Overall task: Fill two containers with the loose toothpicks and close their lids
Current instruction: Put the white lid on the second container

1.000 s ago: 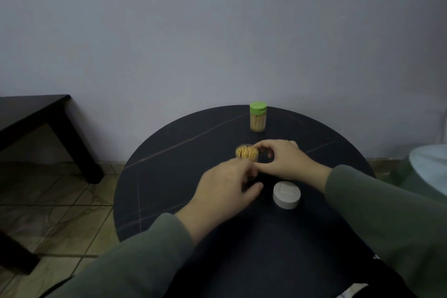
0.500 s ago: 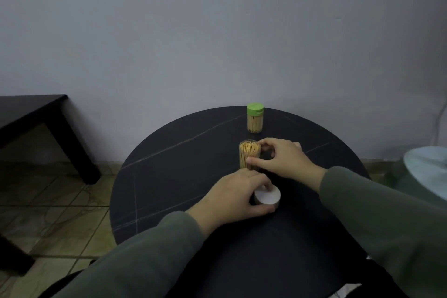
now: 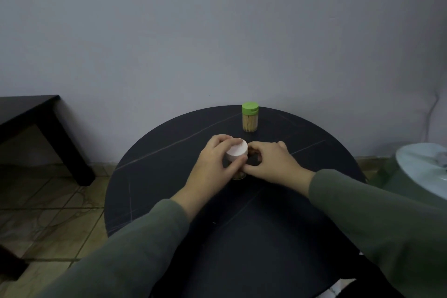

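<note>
1. Since half a second ago, the white lid [image 3: 236,152] has come up off the round black table [image 3: 154,176]; left hand [image 3: 215,167] now carries it at the top of the second container [image 3: 239,175], where before it sat low on the tabletop nearer the person.
2. Left hand grip: fingers wrapped over the far rim, thumb on the near edge, clamped on the white lid. Lid is tilted, flat face toward the camera.
3. Right hand [image 3: 271,164]: fingers curled round the second container from the right, holding it. Fingertips sit just beside the lid.
4. Second container stands upright between the two hands, mostly hidden; only its base shows below the lid, on the table. Cannot tell if the lid is seated or merely over the opening.
5. Green-lidded container [image 3: 250,117]: upright, closed, packed with toothpicks, near the far table edge, well apart from both hands. Same spot as before.
6. Surroundings: dark side table [image 3: 29,113] at left against the wall, tiled floor [image 3: 48,201], pale round object [image 3: 425,167] at the right edge.
</note>
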`<move>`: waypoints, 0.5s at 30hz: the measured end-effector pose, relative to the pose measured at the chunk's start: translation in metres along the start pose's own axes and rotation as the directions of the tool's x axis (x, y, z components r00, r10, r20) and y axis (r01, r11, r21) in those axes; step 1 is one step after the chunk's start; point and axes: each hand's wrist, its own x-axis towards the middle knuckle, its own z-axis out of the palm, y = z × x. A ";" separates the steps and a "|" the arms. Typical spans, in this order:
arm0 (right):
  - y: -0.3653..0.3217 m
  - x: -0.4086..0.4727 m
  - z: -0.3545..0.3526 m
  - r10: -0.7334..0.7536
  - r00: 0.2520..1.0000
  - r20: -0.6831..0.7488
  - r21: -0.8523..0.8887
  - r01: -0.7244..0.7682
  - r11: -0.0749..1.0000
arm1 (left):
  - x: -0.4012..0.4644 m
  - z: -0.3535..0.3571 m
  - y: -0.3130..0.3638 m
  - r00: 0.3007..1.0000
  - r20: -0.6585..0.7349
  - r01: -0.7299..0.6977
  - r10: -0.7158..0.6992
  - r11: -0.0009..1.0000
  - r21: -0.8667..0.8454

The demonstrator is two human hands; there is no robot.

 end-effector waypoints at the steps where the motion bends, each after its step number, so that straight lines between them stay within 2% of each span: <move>1: 0.000 -0.001 0.000 -0.010 1.000 0.001 -0.008 0.010 1.000 | 0.001 0.001 0.000 1.000 0.007 0.009 -0.009 1.000 0.008; 5: 0.000 -0.002 0.004 -0.017 1.000 -0.022 -0.017 0.016 1.000 | 0.005 -0.002 -0.001 0.997 0.034 0.070 -0.070 0.997 -0.025; 15: -0.005 -0.004 0.002 0.001 0.999 -0.035 0.010 0.000 1.000 | -0.005 0.004 0.001 0.976 0.018 0.210 -0.215 0.925 -0.318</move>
